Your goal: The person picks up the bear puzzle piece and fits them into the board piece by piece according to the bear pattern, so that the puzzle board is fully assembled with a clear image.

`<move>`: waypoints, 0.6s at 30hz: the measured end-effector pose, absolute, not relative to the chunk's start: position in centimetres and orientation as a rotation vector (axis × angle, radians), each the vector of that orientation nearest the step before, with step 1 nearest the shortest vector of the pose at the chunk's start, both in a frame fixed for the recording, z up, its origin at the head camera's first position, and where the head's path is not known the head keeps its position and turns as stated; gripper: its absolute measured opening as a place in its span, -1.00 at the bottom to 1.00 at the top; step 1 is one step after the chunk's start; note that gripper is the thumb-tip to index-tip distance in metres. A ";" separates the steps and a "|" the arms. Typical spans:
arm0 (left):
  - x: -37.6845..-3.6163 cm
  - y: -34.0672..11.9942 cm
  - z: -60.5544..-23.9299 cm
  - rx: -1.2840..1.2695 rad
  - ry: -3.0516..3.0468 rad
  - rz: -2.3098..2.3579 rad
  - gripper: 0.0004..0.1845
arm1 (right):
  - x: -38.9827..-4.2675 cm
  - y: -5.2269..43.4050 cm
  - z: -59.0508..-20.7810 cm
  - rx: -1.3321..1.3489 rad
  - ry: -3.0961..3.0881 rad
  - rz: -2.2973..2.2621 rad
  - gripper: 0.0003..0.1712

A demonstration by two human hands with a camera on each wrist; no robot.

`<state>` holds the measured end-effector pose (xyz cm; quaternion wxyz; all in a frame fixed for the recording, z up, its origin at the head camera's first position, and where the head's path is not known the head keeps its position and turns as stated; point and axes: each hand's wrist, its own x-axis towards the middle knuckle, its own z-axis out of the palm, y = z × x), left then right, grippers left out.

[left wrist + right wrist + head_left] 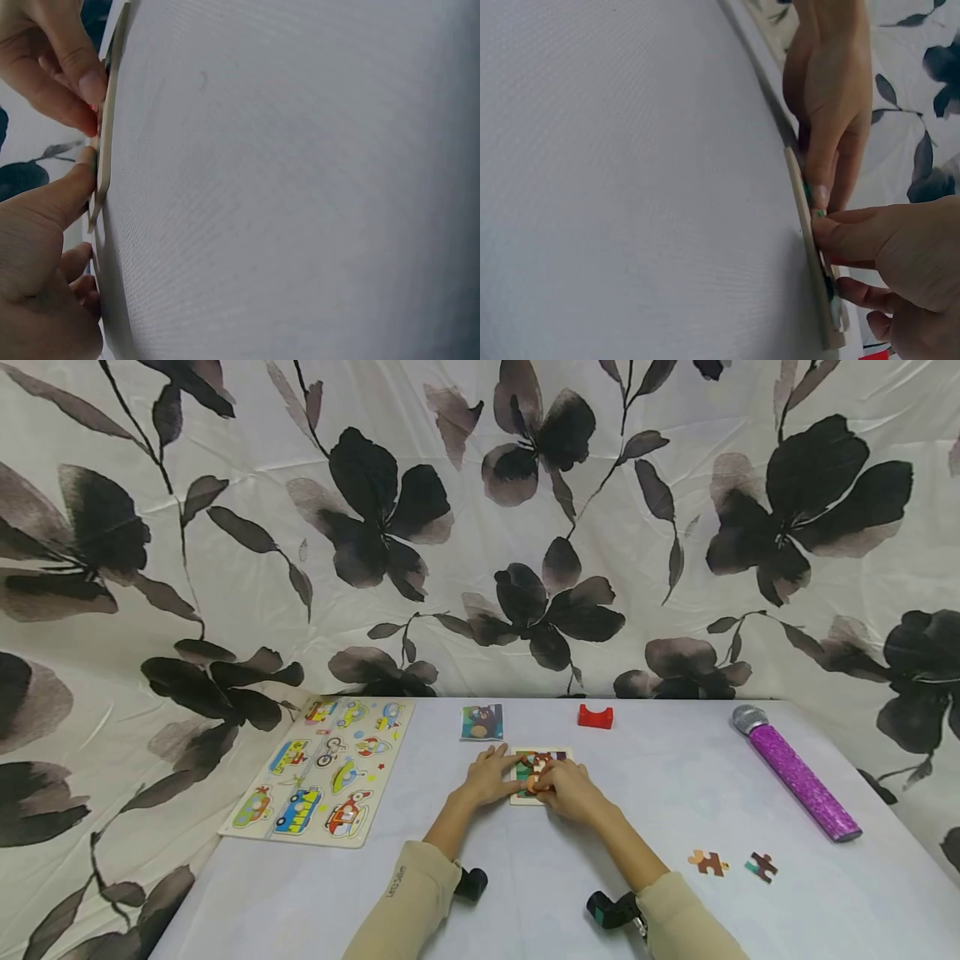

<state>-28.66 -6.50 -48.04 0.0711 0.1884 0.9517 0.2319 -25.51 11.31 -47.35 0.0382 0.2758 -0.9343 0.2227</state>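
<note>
A small wooden jigsaw tray with brown, green and orange pieces lies mid-table, partly covered by both hands. Along its left side my left hand rests with fingers extended, the thumb touching the tray's edge. My right hand is over the tray's right part, where thumb and forefinger pinch a puzzle piece down at the surface; the fingers hide most of it. Seen edge-on in the right wrist view, the tray lies under both thumbs. Two loose puzzle pieces, one orange-brown and one dark brown, lie to the right.
At left lies a vehicle puzzle board. Behind the tray are a bear picture card and a small red holder. A glittery purple microphone lies at right. A floral cloth hangs behind the table.
</note>
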 end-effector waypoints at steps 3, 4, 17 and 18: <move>-28.7 -6.5 -48.1 0.564 2.864 0.695 -0.41 | -25.5 11.2 -47.0 0.835 -2.895 0.645 -0.91; -28.7 -6.4 -48.2 0.565 2.864 0.692 -0.41 | -25.5 11.1 -46.9 0.828 -2.913 0.615 -0.90; -28.7 -6.4 -48.2 0.558 2.864 0.664 -0.41 | -25.1 10.8 -46.9 0.774 -2.932 0.508 -0.93; -28.7 -6.4 -48.1 0.557 2.863 0.661 -0.41 | -25.2 10.8 -46.9 0.773 -2.927 0.532 -0.94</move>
